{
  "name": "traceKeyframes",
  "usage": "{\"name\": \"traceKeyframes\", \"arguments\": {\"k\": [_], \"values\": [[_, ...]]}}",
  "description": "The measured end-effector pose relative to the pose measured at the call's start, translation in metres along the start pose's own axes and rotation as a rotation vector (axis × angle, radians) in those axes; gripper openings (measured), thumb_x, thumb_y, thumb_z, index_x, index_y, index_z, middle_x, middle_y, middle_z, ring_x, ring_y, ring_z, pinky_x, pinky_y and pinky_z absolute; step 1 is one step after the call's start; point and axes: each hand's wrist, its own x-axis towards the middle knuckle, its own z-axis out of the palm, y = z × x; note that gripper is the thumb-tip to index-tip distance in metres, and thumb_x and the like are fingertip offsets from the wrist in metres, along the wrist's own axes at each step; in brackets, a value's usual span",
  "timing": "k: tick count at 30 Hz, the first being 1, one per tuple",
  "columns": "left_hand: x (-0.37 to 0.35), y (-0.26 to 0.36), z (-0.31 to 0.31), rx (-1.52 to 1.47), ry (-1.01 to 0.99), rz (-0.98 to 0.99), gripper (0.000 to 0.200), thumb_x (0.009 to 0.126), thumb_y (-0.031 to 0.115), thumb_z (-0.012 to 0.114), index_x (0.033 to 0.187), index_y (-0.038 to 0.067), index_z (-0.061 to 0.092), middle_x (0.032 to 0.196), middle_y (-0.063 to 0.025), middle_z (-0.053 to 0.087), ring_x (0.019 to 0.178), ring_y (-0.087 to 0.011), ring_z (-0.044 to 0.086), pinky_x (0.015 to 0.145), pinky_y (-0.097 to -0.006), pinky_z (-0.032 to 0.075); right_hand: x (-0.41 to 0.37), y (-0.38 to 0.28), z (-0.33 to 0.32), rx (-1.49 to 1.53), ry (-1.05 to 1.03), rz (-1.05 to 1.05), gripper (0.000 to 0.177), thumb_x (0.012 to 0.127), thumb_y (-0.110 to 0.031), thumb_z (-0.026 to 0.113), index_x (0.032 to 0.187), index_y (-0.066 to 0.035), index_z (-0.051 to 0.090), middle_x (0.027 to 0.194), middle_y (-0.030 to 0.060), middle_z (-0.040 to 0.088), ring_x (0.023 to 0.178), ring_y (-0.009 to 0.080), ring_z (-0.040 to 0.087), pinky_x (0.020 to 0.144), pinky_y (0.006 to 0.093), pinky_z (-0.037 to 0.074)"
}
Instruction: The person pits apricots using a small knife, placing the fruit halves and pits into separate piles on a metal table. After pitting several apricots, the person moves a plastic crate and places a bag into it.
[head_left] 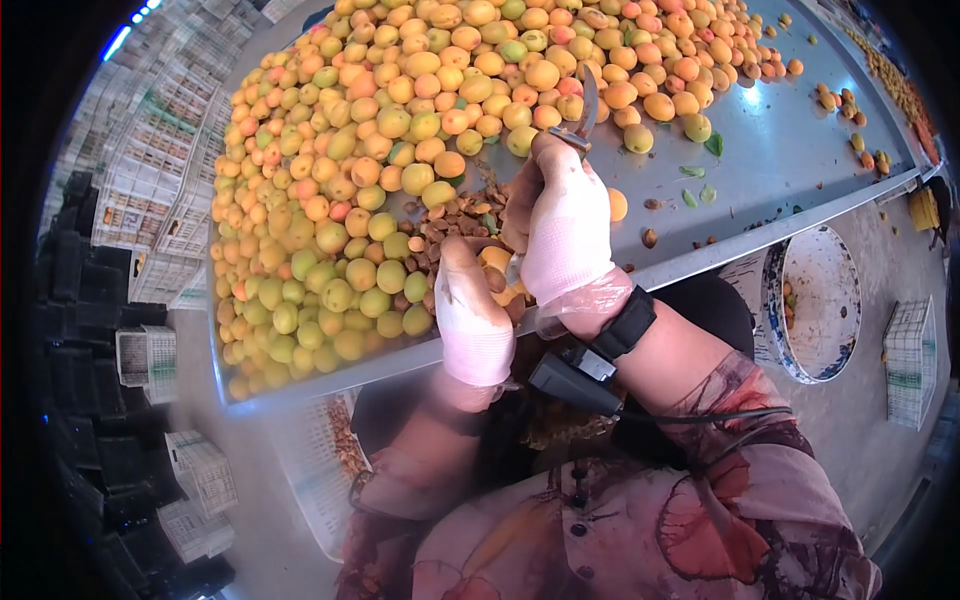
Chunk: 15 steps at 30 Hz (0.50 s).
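My right hand [562, 215], in a stained white glove, is closed around a cutting tool [588, 100]. Its curved metal blade points away from me, and a short dark part at its base resembles the jaw of pruning shears; the handle is mostly hidden. Close beside it, my left hand [468, 310], also gloved, is closed on an apricot [494, 260], partly covered by the fingers. Brown apricot pits [465, 220] lie in a small heap just beyond my left hand. A large pile of apricots [390, 120], yellow to orange with some green, covers much of the metal table [650, 190].
The table's raised edge [690, 258] runs in front of me. Green leaves [714, 144] and loose pits are scattered at the right. A white bucket [820, 300] stands on the floor at right. Crates [160, 180] are stacked at left, and a white basket [315, 450] is below the table.
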Motion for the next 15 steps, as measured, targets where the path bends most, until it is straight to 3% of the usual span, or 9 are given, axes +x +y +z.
{"name": "traceKeyframes", "arguments": {"k": [1,2,4,5,7,8,10,12,15], "values": [[0.002,-0.002,0.001,-0.080,0.031,-0.090,0.052,0.103,0.050,0.032,0.103,0.003,0.055,0.089,-0.0022,0.053,0.074,-0.0119,0.050,0.061,-0.0261,0.044,0.000,-0.001,0.002,0.040,0.045,0.056,0.025,0.093,-0.028,0.051,0.076,-0.010,0.048,0.062,-0.0007,0.046,0.042,0.0110,0.036,0.038,0.0268,0.024],[0.005,-0.010,0.003,-0.079,0.031,-0.090,0.052,0.103,0.050,0.032,0.103,0.003,0.055,0.089,-0.0022,0.053,0.074,-0.0119,0.050,0.061,-0.0261,0.044,0.000,-0.002,0.003,0.081,0.090,0.113,0.025,0.093,-0.028,0.051,0.075,-0.011,0.047,0.061,-0.0012,0.044,0.041,0.0104,0.035,0.038,0.0270,0.022],[0.012,-0.030,0.006,-0.040,0.079,0.149,0.053,0.102,0.052,0.033,0.104,0.003,0.055,0.088,-0.0038,0.054,0.075,-0.0127,0.050,0.060,-0.0256,0.044,0.005,0.000,0.000,0.143,0.102,0.172,0.026,0.093,-0.029,0.051,0.075,-0.011,0.047,0.060,-0.0014,0.043,0.041,0.0104,0.034,0.038,0.0269,0.021],[0.016,-0.035,0.006,-0.040,0.080,0.151,0.053,0.102,0.052,0.033,0.104,0.003,0.055,0.088,-0.0038,0.054,0.075,-0.0127,0.050,0.060,-0.0256,0.044,0.006,0.000,-0.001,0.204,0.112,0.230,0.026,0.094,-0.029,0.051,0.075,-0.011,0.047,0.060,-0.0016,0.041,0.041,0.0104,0.034,0.038,0.0268,0.021],[0.022,-0.037,0.006,0.197,0.126,0.509,0.055,0.103,0.053,0.032,0.105,0.003,0.055,0.087,-0.0043,0.055,0.075,-0.0130,0.052,0.060,-0.0255,0.046,0.006,-0.006,0.000,0.226,0.094,0.220,0.027,0.094,-0.030,0.051,0.075,-0.011,0.047,0.060,-0.0012,0.041,0.041,0.0107,0.033,0.038,0.0270,0.021],[0.021,-0.036,0.007,0.197,0.125,0.511,0.055,0.103,0.053,0.032,0.105,0.003,0.055,0.087,-0.0043,0.055,0.075,-0.0130,0.052,0.060,-0.0255,0.046,0.006,-0.008,0.000,0.246,0.078,0.212,0.027,0.094,-0.030,0.052,0.076,-0.010,0.047,0.060,-0.0008,0.041,0.042,0.0110,0.033,0.038,0.0273,0.021],[0.015,-0.023,0.005,-0.131,0.021,0.137,0.058,0.103,0.055,0.030,0.105,0.003,0.055,0.086,-0.0045,0.056,0.071,-0.0122,0.054,0.058,-0.0243,0.046,0.004,-0.008,-0.002,0.176,0.029,0.123,0.028,0.092,-0.030,0.051,0.074,-0.009,0.048,0.058,0.0015,0.044,0.041,0.0122,0.037,0.038,0.0270,0.026],[0.014,-0.013,0.002,-0.212,-0.014,0.045,0.059,0.102,0.056,0.030,0.105,0.003,0.055,0.086,-0.0041,0.057,0.070,-0.0118,0.055,0.057,-0.0235,0.046,0.003,-0.004,-0.001,0.105,-0.020,0.036,0.030,0.090,-0.030,0.051,0.072,-0.007,0.048,0.057,0.0038,0.047,0.040,0.0135,0.040,0.038,0.0268,0.031],[0.011,-0.006,0.002,-0.287,-0.010,-0.044,0.061,0.101,0.058,0.031,0.107,0.002,0.054,0.085,-0.0032,0.058,0.068,-0.0107,0.056,0.056,-0.0221,0.046,0.002,0.002,0.001,0.021,0.006,-0.067,0.029,0.093,-0.030,0.053,0.075,-0.009,0.048,0.059,0.0020,0.044,0.042,0.0122,0.037,0.037,0.0280,0.026]]}}
